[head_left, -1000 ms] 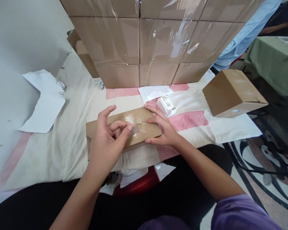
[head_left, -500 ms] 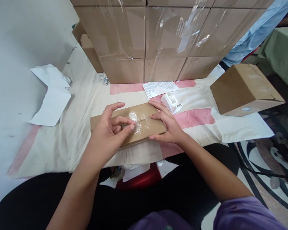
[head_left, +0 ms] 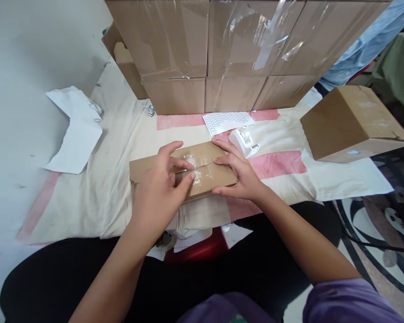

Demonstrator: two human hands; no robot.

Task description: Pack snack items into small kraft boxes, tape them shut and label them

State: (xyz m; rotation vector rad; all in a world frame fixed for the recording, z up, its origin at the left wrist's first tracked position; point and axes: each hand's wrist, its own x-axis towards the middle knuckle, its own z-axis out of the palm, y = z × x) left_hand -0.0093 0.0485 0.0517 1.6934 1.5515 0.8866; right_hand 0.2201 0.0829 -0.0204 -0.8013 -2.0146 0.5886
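Note:
A flat, closed cardboard box [head_left: 207, 179] lies on the cloth in front of me, with clear tape [head_left: 198, 176] across the seam in its top. My left hand [head_left: 166, 179] is over the box's left part, its thumb and index fingertips pinched close together at the tape's edge. The other fingers of that hand are curled or raised. My right hand [head_left: 237, 172] grips the right end of the box, thumb at the near edge and fingers over the top and far edge. Just beyond the right hand stands a white tape dispenser [head_left: 245, 142].
Stacked, tape-wrapped cartons [head_left: 235, 54] form a wall at the back. A sheet of printed labels [head_left: 227, 122] lies before them. Another cardboard box [head_left: 353, 125] sits at the right, torn white paper [head_left: 76, 130] at the left. Below the table edge is something red [head_left: 202, 246].
The view has shifted slightly, so everything appears a little to the right. My left thumb and index fingertips have moved slightly at the tape; the right hand keeps its grip on the box.

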